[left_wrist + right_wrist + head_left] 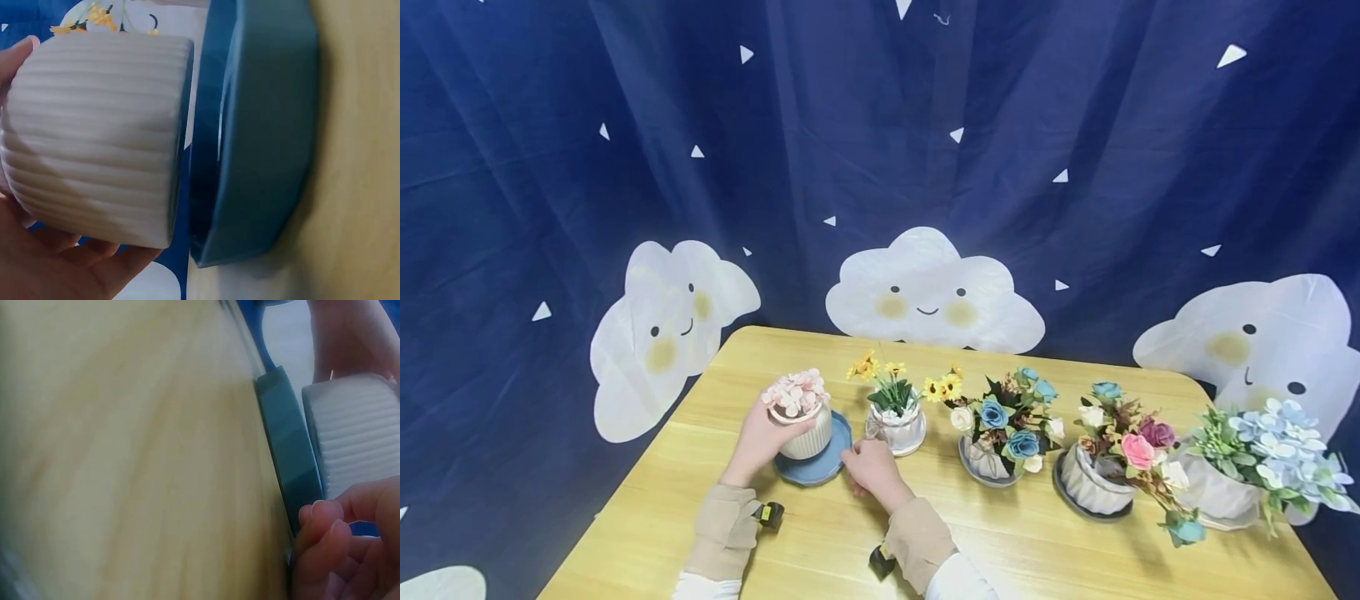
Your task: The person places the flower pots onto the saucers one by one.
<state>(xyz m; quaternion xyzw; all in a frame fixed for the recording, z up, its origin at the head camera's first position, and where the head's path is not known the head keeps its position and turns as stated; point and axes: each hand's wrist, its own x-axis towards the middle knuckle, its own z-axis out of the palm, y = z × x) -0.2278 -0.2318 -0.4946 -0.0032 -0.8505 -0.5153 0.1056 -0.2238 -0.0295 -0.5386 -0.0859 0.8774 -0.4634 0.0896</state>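
My left hand (762,439) grips a white ribbed flowerpot (808,439) with pink flowers (797,392) in it. In the left wrist view, a narrow gap separates the pot's base from a blue saucer (275,131) with an angular rim. The saucer lies on the table beneath the pot. At the saucer's right edge is my right hand (876,470), its fingers curled. Seen from the right wrist, thumb and fingertips (325,540) pinch the saucer's rim, partly hiding that end of it.
Right of the saucer, a white pot (897,427) of yellow flowers stands close to my right hand. Farther right are a pot (988,458) with blue roses, a pot (1097,483) with mixed roses and a pot (1217,492) of pale blue flowers. A dark blue curtain (880,167) hangs behind the wooden table (820,550).
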